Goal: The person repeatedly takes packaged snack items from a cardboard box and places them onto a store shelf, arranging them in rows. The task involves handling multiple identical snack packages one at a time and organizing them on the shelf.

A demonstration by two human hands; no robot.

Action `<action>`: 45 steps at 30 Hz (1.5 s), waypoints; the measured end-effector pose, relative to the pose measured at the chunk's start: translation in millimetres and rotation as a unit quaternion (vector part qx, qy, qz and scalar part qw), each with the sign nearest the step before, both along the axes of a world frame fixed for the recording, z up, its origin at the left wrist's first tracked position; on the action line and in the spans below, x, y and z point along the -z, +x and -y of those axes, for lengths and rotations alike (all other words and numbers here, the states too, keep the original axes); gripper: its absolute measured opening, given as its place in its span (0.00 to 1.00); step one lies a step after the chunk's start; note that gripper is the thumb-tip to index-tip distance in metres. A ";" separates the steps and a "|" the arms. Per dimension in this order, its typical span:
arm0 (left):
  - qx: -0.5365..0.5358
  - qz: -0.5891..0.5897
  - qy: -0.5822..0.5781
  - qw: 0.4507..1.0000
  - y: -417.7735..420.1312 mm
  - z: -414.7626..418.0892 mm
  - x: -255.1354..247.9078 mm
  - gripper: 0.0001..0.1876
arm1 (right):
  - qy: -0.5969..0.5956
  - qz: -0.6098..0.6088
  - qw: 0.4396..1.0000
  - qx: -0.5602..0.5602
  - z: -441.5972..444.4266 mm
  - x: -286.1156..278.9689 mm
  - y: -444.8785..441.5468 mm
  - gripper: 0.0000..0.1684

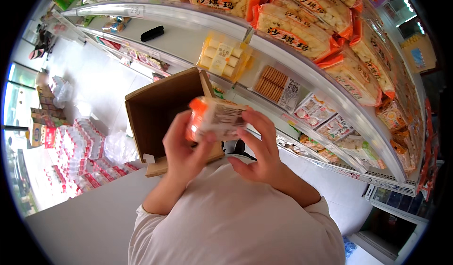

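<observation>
A small plastic-wrapped snack packet (226,118), orange at one end and bearing printed text and a barcode-like panel, is held up in front of my chest. My left hand (185,146) grips its orange end, thumb on the near side. At the other end, the fingertips of my right hand (263,150) press on the edge, with the fingers spread. Just behind and to the left is an open cardboard box (132,123), tilted, with its dark inside facing me. Its depth is in shadow, and my left hand covers part of its opening.
Curved shelving with clear front rails (208,12) arches ahead and right. It holds sachima packets (293,31), packed cake rolls (221,58), a biscuit tray (271,84) and a black object (152,33). A grey surface (95,215) lies left, beyond it wrapped bottle packs (76,144).
</observation>
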State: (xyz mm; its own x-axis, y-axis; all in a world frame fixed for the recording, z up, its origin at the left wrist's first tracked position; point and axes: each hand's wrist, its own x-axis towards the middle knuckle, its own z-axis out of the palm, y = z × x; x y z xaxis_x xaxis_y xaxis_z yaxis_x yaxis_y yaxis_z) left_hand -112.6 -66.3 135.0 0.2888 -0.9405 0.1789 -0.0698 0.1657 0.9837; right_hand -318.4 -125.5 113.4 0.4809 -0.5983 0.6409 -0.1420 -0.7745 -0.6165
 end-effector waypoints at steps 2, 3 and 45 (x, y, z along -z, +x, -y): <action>0.075 -0.083 -0.043 0.993 -14.0 -7.1 0.5 0.31 | -0.055 -0.019 0.998 0.037 6.1 5.2 -0.1 0.44; 0.121 -0.164 -0.060 0.977 -19.2 -9.8 -1.5 0.33 | -0.083 -0.028 0.995 0.056 8.0 5.8 -0.4 0.45; 0.106 0.044 0.000 0.993 25.4 -25.2 32.7 0.12 | -0.145 -0.346 0.904 0.207 191.0 -243.3 -72.8 0.24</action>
